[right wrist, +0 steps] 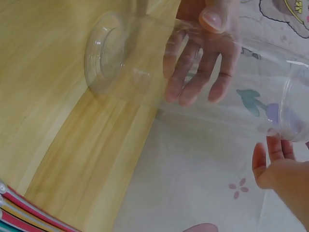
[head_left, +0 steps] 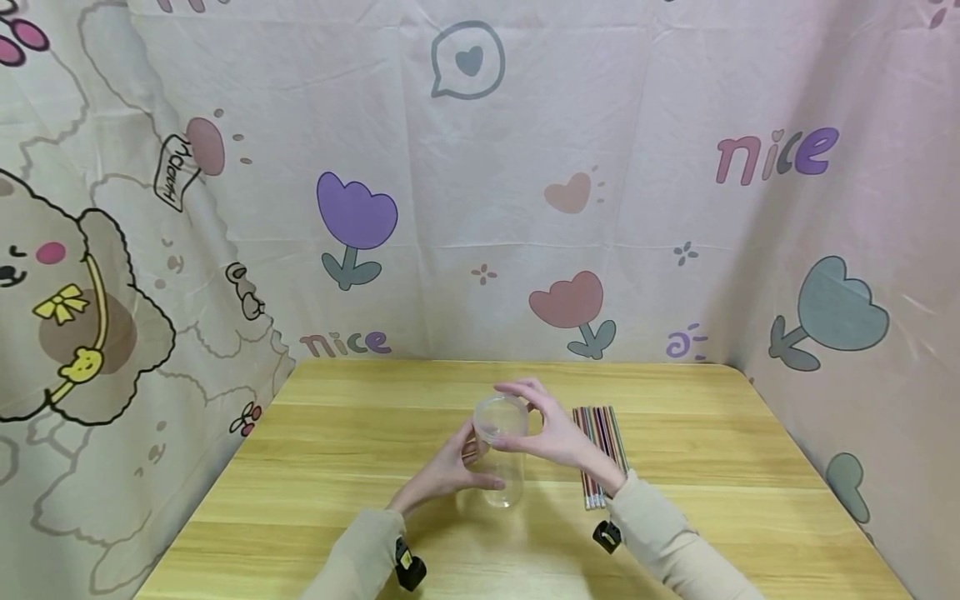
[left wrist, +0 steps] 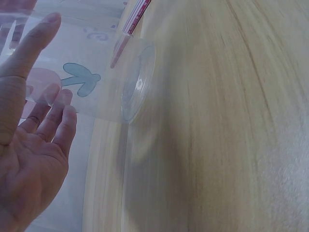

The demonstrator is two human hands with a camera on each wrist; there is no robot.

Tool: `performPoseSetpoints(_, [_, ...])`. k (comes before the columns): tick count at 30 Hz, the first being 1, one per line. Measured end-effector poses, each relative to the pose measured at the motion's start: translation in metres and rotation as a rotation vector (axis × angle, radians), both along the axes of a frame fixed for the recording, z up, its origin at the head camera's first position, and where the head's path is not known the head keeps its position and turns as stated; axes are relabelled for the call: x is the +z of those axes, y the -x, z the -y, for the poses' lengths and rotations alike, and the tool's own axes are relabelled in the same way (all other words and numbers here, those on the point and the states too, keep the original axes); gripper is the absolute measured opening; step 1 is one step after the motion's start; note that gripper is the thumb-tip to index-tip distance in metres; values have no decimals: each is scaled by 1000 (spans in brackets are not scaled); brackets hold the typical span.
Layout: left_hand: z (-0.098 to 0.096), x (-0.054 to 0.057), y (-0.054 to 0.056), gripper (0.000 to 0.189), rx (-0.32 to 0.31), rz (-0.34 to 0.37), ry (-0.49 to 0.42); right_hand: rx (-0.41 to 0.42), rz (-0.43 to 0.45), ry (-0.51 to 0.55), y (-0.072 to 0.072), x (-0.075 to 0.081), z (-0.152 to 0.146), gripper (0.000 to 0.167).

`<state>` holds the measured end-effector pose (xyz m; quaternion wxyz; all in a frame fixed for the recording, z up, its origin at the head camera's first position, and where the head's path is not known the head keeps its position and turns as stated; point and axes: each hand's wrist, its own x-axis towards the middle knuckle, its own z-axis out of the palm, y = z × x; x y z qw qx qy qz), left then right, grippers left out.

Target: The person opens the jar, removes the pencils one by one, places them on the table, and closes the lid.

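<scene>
A tall, clear plastic jar (head_left: 512, 468) stands on the table between the two hands; its round base (left wrist: 139, 83) shows in the left wrist view. My left hand (head_left: 448, 468) grips the jar's side, thumb in front and fingers behind. Up at the rim, my right hand (head_left: 553, 432) holds the jar's top between thumb and fingers. The right wrist view shows the left hand (right wrist: 200, 63) around the see-through wall, with the right hand (right wrist: 285, 169) at the rim. Whether a lid covers the top, I cannot tell.
Several striped pencils (head_left: 600, 442) lie side by side on the wooden table (head_left: 337, 467), right of the jar and close to the right forearm. A printed cloth (head_left: 465, 167) hangs behind the table and along its sides.
</scene>
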<state>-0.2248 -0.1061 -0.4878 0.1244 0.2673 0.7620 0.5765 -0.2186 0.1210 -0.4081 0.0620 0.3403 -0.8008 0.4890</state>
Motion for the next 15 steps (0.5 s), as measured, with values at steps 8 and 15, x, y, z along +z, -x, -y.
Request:
performPoseSetpoints(8, [0, 0, 0, 109, -8, -22, 5, 267, 170, 102, 4, 1, -12, 66])
performPoseSetpoints(15, [-1, -1, 0, 109, -11, -26, 3, 237, 159, 126, 6, 1, -12, 68])
